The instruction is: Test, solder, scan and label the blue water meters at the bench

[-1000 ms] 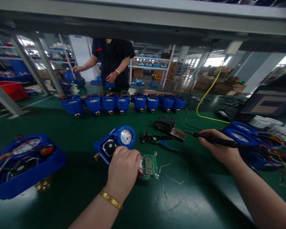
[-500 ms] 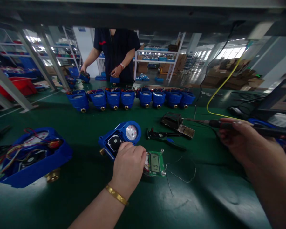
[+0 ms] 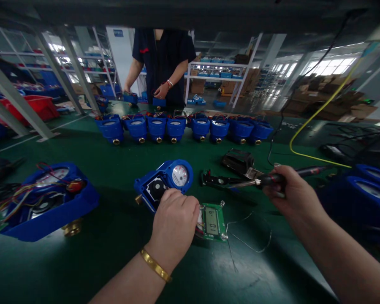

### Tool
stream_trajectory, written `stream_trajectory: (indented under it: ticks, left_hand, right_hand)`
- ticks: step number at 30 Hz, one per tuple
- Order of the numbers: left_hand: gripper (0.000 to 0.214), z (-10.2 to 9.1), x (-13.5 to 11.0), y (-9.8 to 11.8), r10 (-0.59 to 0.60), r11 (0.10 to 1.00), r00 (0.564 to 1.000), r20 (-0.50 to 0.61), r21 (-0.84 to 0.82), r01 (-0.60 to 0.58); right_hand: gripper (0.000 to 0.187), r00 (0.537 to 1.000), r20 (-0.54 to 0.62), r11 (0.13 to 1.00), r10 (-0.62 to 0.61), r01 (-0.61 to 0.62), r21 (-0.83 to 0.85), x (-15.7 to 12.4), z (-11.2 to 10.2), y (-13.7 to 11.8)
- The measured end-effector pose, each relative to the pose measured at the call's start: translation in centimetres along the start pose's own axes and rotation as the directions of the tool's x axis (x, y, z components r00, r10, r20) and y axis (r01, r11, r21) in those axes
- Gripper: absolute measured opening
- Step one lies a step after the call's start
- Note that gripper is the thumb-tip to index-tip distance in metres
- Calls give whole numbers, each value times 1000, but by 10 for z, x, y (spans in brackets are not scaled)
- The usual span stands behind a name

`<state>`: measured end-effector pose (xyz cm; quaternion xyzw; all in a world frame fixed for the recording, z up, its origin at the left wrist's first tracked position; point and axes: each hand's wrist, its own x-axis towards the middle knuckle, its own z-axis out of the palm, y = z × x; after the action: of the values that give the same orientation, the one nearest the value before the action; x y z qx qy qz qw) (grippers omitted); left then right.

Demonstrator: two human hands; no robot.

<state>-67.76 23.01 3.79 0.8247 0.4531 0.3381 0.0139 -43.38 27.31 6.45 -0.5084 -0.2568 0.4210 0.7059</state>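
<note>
- Green circuit board (image 3: pixel 221 219) was seen just right of the left hand (image 3: pixel 175 219), the nearer one; the right hand (image 3: pixel 293 185) was held farther right and slightly farther back.
- Its grey display (image 3: pixel 212 221), marked with dark digits, was aligned near-to-far.
- The left hand was curled at its left edge; what was pinched could not be told.
- Soldering iron (image 3: pixel 267 180) was gripped right-handed, tip pointed left.

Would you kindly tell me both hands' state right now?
Left hand: closed beside the circuit board; exact grip hidden.
Right hand: closed, holding the soldering iron.
</note>
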Motion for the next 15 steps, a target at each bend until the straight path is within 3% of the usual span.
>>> stream_trajectory:
  ticks: [5, 15]
  left_hand:
    - [17, 1, 0, 0, -8, 1000, 1000, -13, 8, 8]
    - [15, 3, -1, 0, -18, 1000, 999, -32, 1, 18]
  right_hand:
    - [31, 991, 3, 991, 136, -136, 6, 0, 5, 21]
    - [28, 981, 2, 980, 195, -194, -31, -7, 14, 21]
